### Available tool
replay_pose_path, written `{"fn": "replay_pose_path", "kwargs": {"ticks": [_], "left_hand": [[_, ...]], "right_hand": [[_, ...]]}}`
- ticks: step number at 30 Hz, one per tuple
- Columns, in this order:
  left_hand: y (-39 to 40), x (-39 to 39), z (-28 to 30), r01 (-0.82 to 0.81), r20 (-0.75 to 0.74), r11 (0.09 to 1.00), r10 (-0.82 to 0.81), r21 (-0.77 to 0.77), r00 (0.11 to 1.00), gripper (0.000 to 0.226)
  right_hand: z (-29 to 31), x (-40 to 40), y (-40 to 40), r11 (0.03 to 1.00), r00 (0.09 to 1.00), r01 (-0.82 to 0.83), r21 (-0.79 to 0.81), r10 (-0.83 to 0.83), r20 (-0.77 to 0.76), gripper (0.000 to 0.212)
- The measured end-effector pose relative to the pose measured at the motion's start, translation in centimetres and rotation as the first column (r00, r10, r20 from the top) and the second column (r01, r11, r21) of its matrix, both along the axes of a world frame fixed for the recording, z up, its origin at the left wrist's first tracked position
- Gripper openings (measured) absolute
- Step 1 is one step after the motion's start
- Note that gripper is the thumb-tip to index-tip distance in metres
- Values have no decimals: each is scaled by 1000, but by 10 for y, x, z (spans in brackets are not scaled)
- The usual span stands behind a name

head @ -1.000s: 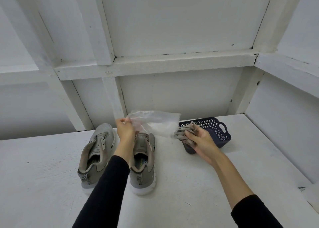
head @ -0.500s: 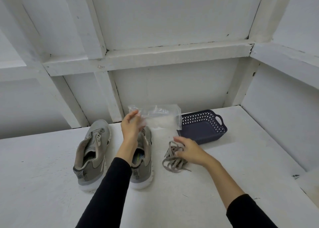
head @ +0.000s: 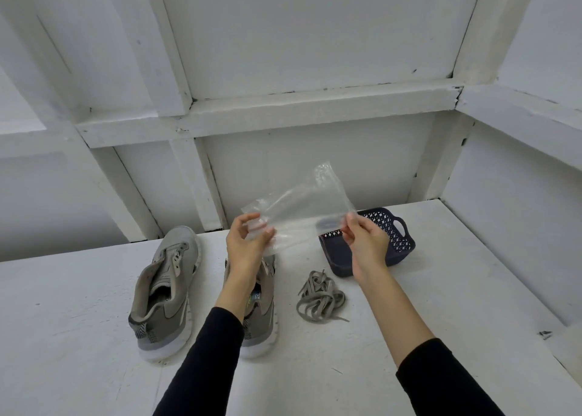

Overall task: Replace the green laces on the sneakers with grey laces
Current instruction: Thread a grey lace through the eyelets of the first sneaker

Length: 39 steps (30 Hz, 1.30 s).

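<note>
Both hands are pinching a clear plastic bag (head: pixel 299 214) mid-frame: left hand (head: pixel 248 245) at its left corner, right hand (head: pixel 365 239) at its right edge. The laces (head: pixel 319 296) are lying bundled at lower centre, beside the sneakers (head: pixel 167 289); probably light, floppy, easily tangled, best taken by an end.

So we've got a white painted counter (head: pixel 409 337) here. Sitting on it: two grey sneakers (head: pixel 165 293) side by side on the left, a loose bundle of grey laces (head: pixel 319 297) mid-counter, and a dark plastic basket (head: pixel 371 245) just behind them.
</note>
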State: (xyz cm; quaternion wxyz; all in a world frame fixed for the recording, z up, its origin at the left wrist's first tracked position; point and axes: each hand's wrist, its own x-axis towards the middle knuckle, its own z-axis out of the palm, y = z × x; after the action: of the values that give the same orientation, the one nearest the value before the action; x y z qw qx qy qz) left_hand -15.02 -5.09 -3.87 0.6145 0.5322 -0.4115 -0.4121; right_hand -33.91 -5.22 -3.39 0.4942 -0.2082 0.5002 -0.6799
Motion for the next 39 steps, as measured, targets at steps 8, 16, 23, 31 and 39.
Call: {"fn": "replay_pose_path", "kwargs": {"ticks": [8,16,23,31,39], "left_hand": [[-5,-3,7,-16,452,998,41,-59,891,46],[-14,-12,67,190,437,954,-72,-233,897,39],[-18,-21,72,190,170,961,-157,-200,973,14],[-17,-25,66,205,169,962,-175,-179,970,2],[-16,-26,71,206,275,953,-142,-221,951,5]], "right_hand": [[16,-1,-4,982,964,-62,-178,13,-264,4],[53,-10,-6,914,888,-234,-333,62,-456,8],[57,-15,-9,934,936,-158,-321,38,-350,10],[56,-19,-6,940,932,-136,-312,15,-363,13],[52,-18,-5,978,497,-149,-145,-53,-866,31]]}}
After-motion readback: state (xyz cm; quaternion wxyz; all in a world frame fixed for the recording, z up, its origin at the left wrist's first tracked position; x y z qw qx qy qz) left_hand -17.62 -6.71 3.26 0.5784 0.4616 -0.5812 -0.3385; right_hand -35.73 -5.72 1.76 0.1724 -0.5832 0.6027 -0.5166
